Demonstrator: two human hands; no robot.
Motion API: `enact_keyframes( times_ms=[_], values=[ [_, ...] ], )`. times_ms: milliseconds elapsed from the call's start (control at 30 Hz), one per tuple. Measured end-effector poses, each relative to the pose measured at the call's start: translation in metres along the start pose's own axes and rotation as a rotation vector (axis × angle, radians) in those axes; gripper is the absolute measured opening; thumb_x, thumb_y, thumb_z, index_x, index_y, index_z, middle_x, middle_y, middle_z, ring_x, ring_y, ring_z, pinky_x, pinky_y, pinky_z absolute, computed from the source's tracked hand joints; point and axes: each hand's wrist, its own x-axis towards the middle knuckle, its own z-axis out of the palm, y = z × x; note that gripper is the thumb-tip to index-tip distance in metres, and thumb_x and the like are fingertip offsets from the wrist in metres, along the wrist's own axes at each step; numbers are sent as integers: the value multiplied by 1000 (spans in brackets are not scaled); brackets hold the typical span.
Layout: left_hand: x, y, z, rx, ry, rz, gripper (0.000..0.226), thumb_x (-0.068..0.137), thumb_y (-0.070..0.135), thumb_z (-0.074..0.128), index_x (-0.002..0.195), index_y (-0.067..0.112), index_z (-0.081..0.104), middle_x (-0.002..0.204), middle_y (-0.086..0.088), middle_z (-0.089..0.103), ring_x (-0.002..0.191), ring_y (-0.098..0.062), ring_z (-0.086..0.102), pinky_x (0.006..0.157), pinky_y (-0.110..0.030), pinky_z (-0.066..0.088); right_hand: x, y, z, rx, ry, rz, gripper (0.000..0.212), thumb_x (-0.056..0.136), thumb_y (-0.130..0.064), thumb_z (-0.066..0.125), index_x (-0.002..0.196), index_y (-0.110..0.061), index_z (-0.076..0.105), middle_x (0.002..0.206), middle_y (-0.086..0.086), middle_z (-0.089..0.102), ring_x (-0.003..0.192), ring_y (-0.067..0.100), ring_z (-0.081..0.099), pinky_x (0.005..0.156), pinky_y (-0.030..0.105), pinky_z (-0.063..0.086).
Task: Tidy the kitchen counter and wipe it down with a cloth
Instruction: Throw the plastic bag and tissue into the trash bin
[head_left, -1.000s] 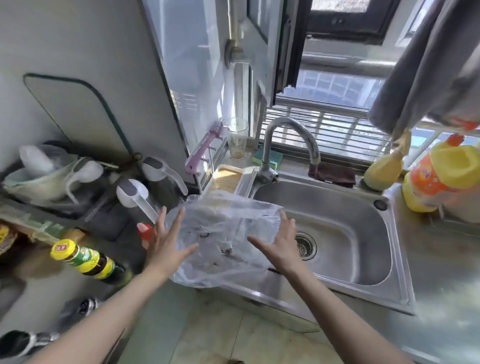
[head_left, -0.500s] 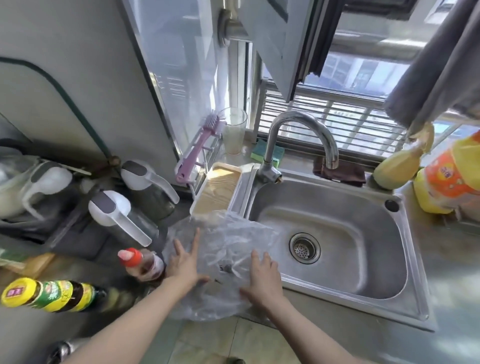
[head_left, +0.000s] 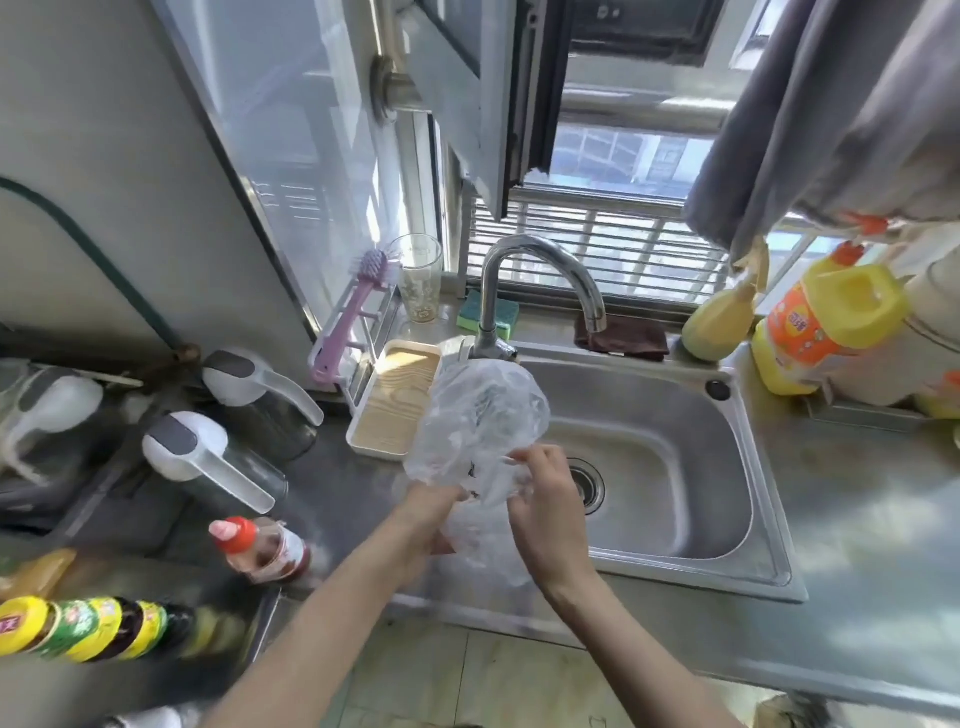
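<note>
A crumpled clear plastic bag (head_left: 480, 415) is bunched up over the left rim of the steel sink (head_left: 670, 467). My left hand (head_left: 431, 519) grips its lower part from the left, partly hidden by the plastic. My right hand (head_left: 545, 499) pinches the bag from the right, fingers closed on the film. A dark brown cloth (head_left: 621, 336) lies folded on the ledge behind the sink, right of the tap (head_left: 524, 291). The steel counter (head_left: 857, 571) runs to the right of the basin.
Left of the sink stand a wooden-topped white tray (head_left: 392, 410), two white-lidded jars (head_left: 208, 457), a red-capped sauce bottle (head_left: 260, 548) and a yellow-capped bottle (head_left: 88, 629). A pink brush (head_left: 353, 312), a glass (head_left: 418, 283), a sponge (head_left: 493, 312) and yellow detergent bottles (head_left: 826, 327) line the back.
Both hands went from lying flat and open on the spread bag to gripping it. The bag is now gathered into a bunch and lifted off the counter edge.
</note>
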Motion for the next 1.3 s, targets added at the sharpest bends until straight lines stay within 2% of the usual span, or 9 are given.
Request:
enact_keyframes(
  times_ms=[167, 300, 433, 567, 633, 800, 933, 1133, 1300],
  values=[
    [-44, 26, 37, -140, -320, 50, 43, 83, 55, 51, 92, 19, 71, 84, -2, 73, 74, -15, 68, 63, -32, 54, -36, -12, -26, 141, -145, -66, 40, 72, -4, 46, 108, -13, 61, 106, -2, 63, 100, 10, 56, 88, 21, 43],
    [-47, 19, 64, 69, -303, 68, 26, 83, 26, 63, 62, 11, 58, 40, 4, 55, 39, -8, 53, 57, -24, 44, -60, -11, -57, 191, -368, -63, 42, 69, -6, 44, 108, -8, 62, 100, -3, 62, 101, 12, 53, 91, 20, 41],
    [-43, 11, 88, 267, -185, 129, 6, 76, 1, 57, 75, 6, 53, 64, -13, 51, 45, -13, 49, 45, -21, 38, -80, 11, -112, 316, -480, 44, 52, 74, 1, 43, 118, -16, 64, 120, -17, 58, 113, -17, 46, 97, 2, 30],
    [-46, 13, 116, 569, -320, 350, 40, 79, -6, 40, 104, 20, 57, 76, -3, 54, 58, -12, 45, 36, -13, 33, -88, 40, -172, 399, 7, 174, 37, 86, 3, 49, 94, -25, 70, 94, -9, 73, 90, 5, 66, 86, 27, 50],
    [-44, 11, 133, 721, -413, 504, 50, 74, -2, 42, 114, 21, 58, 96, -3, 60, 74, -21, 56, 42, -12, 37, -84, 49, -198, 335, 156, 132, 30, 87, -8, 60, 101, -34, 65, 107, -15, 65, 97, 7, 61, 85, 27, 48],
    [-65, 4, 197, 904, -567, 706, 50, 82, -17, 38, 123, 10, 51, 106, 10, 51, 84, 2, 49, 62, 0, 40, -97, 87, -219, 93, -191, 212, 70, 78, -37, 72, 137, -45, 34, 152, -5, 22, 140, 7, 20, 115, 33, 22],
    [-79, -12, 244, 829, -736, 623, 59, 67, -22, 44, 110, 16, 57, 107, 7, 56, 91, 4, 56, 76, -12, 48, -135, 112, -233, 252, -210, 199, 71, 78, -18, 74, 135, -36, 36, 139, -20, 41, 122, -15, 36, 104, 9, 28],
    [-105, -66, 316, 364, -890, 160, 63, 58, -6, 48, 116, 18, 49, 112, -15, 54, 83, -20, 63, 58, -26, 53, -193, 171, -273, 349, -47, 426, 59, 67, -25, 79, 117, -36, 48, 112, -13, 58, 104, 5, 58, 92, 37, 51],
    [-128, -111, 401, 605, -843, 315, 54, 58, 15, 56, 108, 34, 53, 122, -3, 53, 98, -6, 59, 73, -14, 47, -241, 261, -319, 233, 107, 637, 33, 71, -26, 67, 100, -29, 51, 94, -4, 66, 87, 16, 63, 79, 44, 54]
  ],
)
